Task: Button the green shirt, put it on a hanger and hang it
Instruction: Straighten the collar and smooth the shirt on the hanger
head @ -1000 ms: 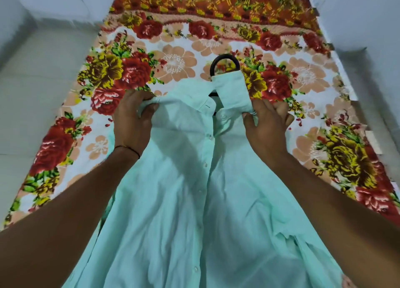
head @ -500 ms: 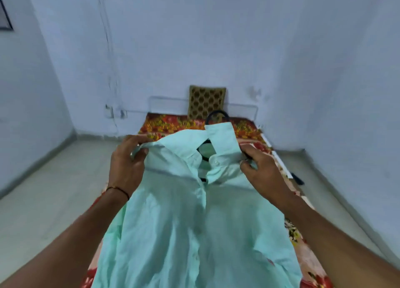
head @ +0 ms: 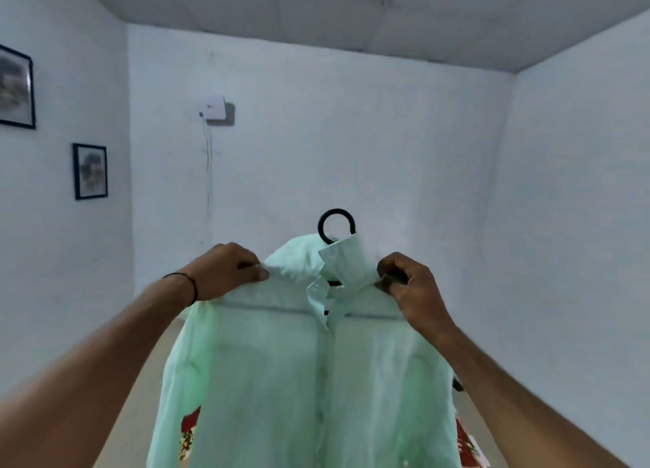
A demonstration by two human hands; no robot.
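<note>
Both hands, the left hand point(head: 225, 274) and the right hand point(head: 411, 284), are pinching the shoulders of the green shirt point(head: 309, 369) on its black hanger point(head: 336, 226), now raised off the flowered bedspread point(head: 466, 443) and hanging upright before the far white wall point(head: 351, 151).

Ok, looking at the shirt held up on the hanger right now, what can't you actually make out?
Head view only:
- Hanger: only the black hook shows; green shirt covers its shoulders.
- Shirt hem and sleeves: cut off by the bottom edge.
- Buttons: motion blur hides which are fastened.
- Framed pictures: too blurred to read.
- Left hand, right hand: fingertips buried in the collar fabric.
- Hanging place: none in view.
</note>
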